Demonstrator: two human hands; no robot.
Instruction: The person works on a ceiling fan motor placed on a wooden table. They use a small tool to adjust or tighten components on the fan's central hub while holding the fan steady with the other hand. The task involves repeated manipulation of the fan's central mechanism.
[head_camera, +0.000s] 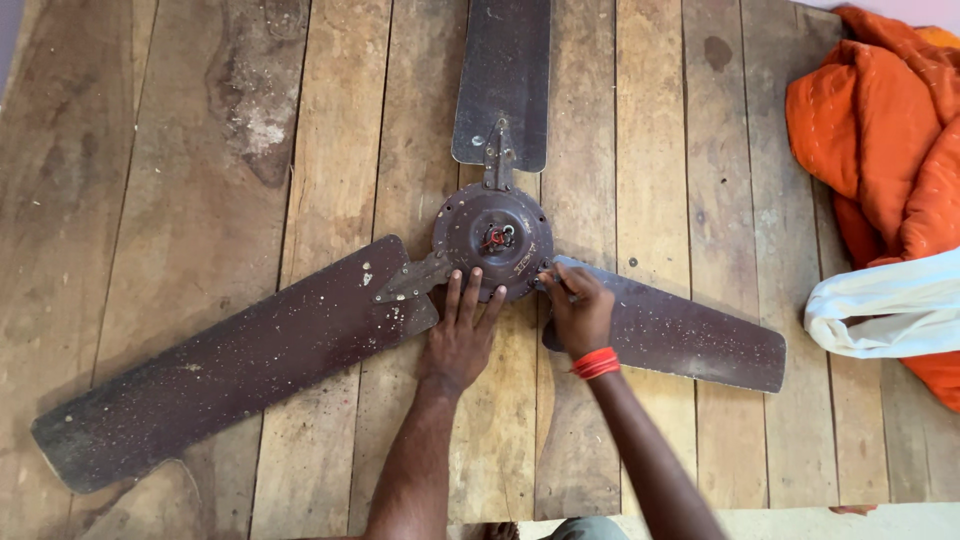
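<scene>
Fan (494, 238): lies on plank floor (200, 200).
Left hand (462, 335): fingers flat, steadying hub.
Right hand (578, 308): fingers pinching at blade (690, 338) bracket; likely a screw, hidden.

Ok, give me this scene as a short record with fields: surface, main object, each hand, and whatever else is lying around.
surface: worn wooden plank floor
main object: dusty brown ceiling fan lying flat, three blades attached
left hand: left hand palm down, fingers spread on the hub's near edge
right hand: right hand at the hub where the right blade joins; whether it grips anything cannot be told
wrist: red thread band on the right
nearby: orange cloth and white cloth at the right edge
</scene>
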